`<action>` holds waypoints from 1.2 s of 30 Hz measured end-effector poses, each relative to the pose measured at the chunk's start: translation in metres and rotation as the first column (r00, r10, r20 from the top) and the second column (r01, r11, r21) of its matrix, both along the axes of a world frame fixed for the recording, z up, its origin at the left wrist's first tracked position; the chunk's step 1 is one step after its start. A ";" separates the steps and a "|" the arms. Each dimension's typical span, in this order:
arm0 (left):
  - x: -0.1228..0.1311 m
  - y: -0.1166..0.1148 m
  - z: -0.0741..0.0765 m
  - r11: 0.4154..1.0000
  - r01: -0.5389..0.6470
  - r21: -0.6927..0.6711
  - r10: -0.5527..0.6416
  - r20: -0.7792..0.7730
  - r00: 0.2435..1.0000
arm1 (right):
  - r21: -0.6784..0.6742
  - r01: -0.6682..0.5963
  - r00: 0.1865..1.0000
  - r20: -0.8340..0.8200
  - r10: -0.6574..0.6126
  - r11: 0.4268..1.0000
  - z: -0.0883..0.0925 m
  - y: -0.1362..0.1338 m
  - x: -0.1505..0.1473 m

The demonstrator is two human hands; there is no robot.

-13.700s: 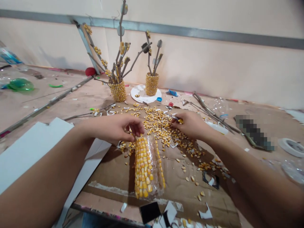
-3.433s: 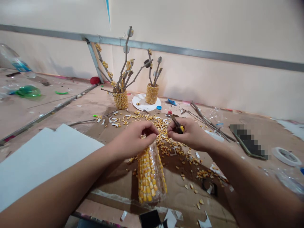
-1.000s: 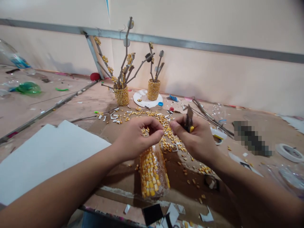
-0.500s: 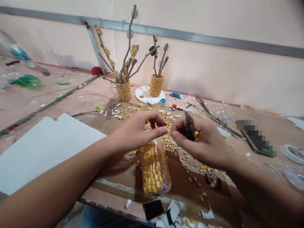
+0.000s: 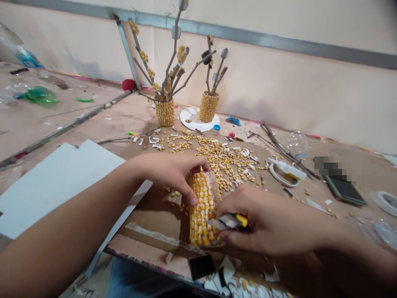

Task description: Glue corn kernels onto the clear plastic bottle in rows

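Observation:
A clear plastic cylinder covered in rows of corn kernels [image 5: 201,211] lies tilted on the cardboard in front of me. My left hand [image 5: 182,176] grips its far end, thumb on the near side and fingers curled over the top. In my right hand [image 5: 248,219] is a utility knife [image 5: 229,222], yellow, with a grey blade pointing left close to the kernels. The right fingertips are against the cylinder's right side; whether they pinch a kernel is hidden. Loose corn kernels [image 5: 223,161] are spread on the cardboard beyond both hands.
Behind stand two corn-covered pots [image 5: 165,112] holding twigs, one on a white disc [image 5: 194,118]. To the right lie a glue bottle [image 5: 288,169], a tape roll [image 5: 276,176], sticks [image 5: 282,147] and a phone [image 5: 344,188]. White sheets [image 5: 62,182] lie left; paper scraps [image 5: 228,273] line the front edge.
My left hand has come down onto the cylinder's far end. My right hand has lowered to its right side, and the knife blade has swung from pointing up to pointing left.

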State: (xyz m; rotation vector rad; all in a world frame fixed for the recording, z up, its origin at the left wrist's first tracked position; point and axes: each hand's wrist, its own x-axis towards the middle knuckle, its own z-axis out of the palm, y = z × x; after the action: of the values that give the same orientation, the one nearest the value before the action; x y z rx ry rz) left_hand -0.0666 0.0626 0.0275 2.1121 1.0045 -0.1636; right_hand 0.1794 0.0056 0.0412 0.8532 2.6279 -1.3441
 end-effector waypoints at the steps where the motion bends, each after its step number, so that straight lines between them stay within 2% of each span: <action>1: 0.000 0.000 0.000 1.000 0.000 0.007 0.000 0.000 1.000 | -0.009 0.003 1.000 0.005 -0.003 1.000 0.000 0.001 0.000; 8: 0.000 0.000 -0.002 1.000 -0.003 0.023 0.003 0.009 1.000 | -0.096 0.084 0.996 0.023 -0.082 0.992 0.000 0.002 -0.004; 10: 0.001 0.000 -0.002 1.000 -0.008 0.017 0.007 0.010 1.000 | -0.064 0.092 0.996 0.021 -0.091 0.994 0.000 0.001 -0.004; 16: 0.001 0.000 -0.002 1.000 -0.004 0.018 0.004 0.000 1.000 | 0.167 0.079 0.997 0.005 -0.081 0.983 0.000 -0.006 -0.001; 24: 0.001 0.000 0.000 1.000 0.008 0.014 -0.008 -0.023 1.000 | 0.163 0.084 0.996 0.008 -0.087 0.983 0.004 -0.012 -0.002; 28: 0.001 -0.001 0.002 1.000 0.003 0.015 -0.002 -0.021 1.000 | 0.175 0.082 0.995 -0.075 -0.070 0.981 0.005 -0.007 0.002; 30: 0.000 -0.001 0.002 1.000 -0.009 0.006 0.009 -0.006 1.000 | 0.172 0.136 0.982 -0.151 -0.111 0.976 0.006 0.003 0.007; 32: -0.001 -0.001 0.002 1.000 -0.021 -0.006 0.022 0.019 1.000 | 0.171 0.254 0.951 -0.223 -0.213 0.952 0.006 0.019 0.016; 34: -0.004 0.000 0.002 0.999 -0.038 -0.024 0.039 0.039 0.998 | 0.225 0.406 0.901 -0.264 -0.346 0.886 0.003 0.039 0.026; 36: -0.007 0.002 0.002 0.997 -0.052 -0.056 0.055 0.048 0.997 | 0.300 0.501 0.864 -0.229 -0.449 0.812 -0.002 0.060 0.038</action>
State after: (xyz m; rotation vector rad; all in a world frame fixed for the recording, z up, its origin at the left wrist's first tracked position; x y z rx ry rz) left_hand -0.0740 0.0643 0.0297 2.0276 1.0150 -0.1101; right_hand 0.2174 0.0659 0.0388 1.6183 2.9476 -1.0488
